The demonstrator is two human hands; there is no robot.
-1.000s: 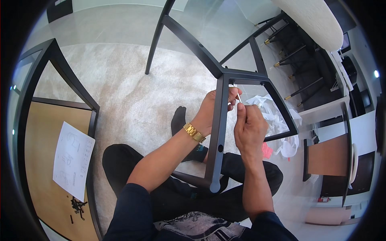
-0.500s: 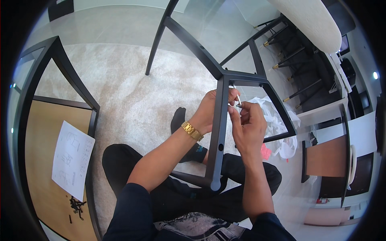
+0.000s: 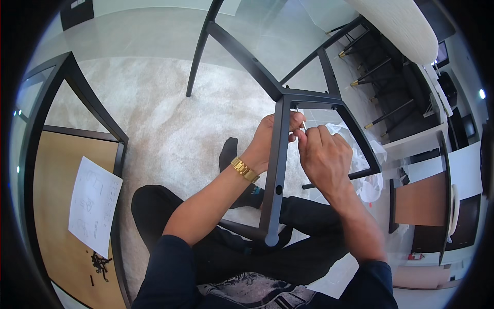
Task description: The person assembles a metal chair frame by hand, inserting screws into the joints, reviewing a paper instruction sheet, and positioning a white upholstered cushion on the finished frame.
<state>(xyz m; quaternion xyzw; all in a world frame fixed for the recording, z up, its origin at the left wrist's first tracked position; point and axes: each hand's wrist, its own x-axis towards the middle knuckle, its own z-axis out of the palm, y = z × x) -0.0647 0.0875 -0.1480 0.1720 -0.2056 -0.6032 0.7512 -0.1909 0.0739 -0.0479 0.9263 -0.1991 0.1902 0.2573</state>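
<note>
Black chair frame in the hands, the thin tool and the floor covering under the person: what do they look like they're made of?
The black chair frame looks like painted wood or metal: a smooth satin sheen hides any grain, so I cannot tell which. The thin silvery tool, pinched by the right hand, looks like bare metal, bright and slim. The pale carpet looks like short-pile textile, with a soft mottled texture.

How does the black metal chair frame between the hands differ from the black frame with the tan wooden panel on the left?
The black metal chair frame rests tilted on the seated person's legs, gripped by the left hand with the right hand beside it; the black frame with the tan wooden panel lies untouched. The first is open between its bars; the second carries a panel bearing a white instruction sheet and small black screws. Both are black.
</note>
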